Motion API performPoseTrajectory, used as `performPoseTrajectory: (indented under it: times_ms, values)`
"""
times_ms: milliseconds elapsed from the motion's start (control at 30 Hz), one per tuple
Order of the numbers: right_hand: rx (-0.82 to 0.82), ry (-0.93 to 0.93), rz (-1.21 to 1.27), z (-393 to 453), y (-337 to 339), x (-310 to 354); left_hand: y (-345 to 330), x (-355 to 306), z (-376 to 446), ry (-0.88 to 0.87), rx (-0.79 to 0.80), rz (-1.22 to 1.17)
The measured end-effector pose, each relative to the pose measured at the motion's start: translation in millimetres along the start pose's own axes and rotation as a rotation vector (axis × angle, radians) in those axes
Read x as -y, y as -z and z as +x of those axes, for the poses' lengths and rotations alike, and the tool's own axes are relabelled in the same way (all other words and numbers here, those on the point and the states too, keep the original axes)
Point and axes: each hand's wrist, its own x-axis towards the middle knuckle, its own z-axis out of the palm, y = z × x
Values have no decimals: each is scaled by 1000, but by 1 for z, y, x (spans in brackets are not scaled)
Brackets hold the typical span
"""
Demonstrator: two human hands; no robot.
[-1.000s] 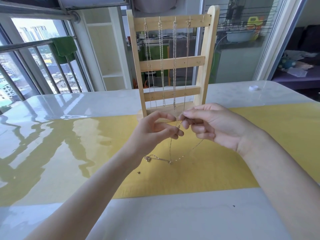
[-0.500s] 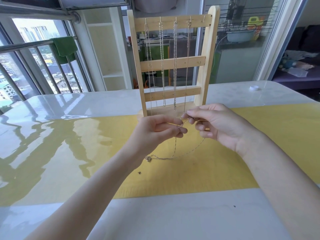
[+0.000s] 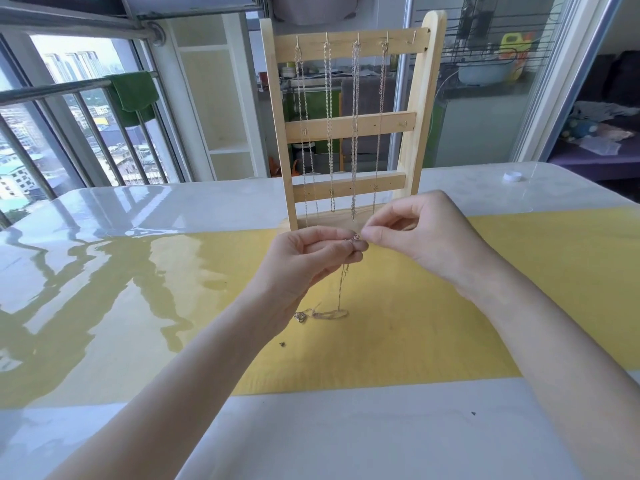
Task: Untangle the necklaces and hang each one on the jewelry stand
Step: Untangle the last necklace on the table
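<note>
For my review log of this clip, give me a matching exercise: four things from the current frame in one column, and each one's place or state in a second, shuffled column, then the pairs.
Things
1. loose necklace
2. jewelry stand
3. green towel
4. white cap

Places or states
A. draped over the balcony railing
B. lying on the table at far right
C. pinched at its top by left hand and right hand, lower end coiled on the yellow mat
D. standing upright behind the hands, four chains on its top hooks

Pairs: 1-C, 2-D, 3-A, 4-B
</note>
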Motion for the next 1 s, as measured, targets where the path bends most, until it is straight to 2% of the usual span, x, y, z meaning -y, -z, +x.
performPoseTrajectory:
  times_ms: [300, 633, 833, 1000]
  values:
    - [60, -24, 69, -1, -1, -5, -6, 2, -1, -228, -111, 362]
    - [104, 44, -43, -1, -4, -6, -4, 5, 0, -307, -120, 517]
    - [129, 16, 59, -3, -2, -5, -4, 5, 0, -322, -100, 532]
    - [104, 36, 61, -4, -8, -4, -3, 4, 0, -315, -147, 531]
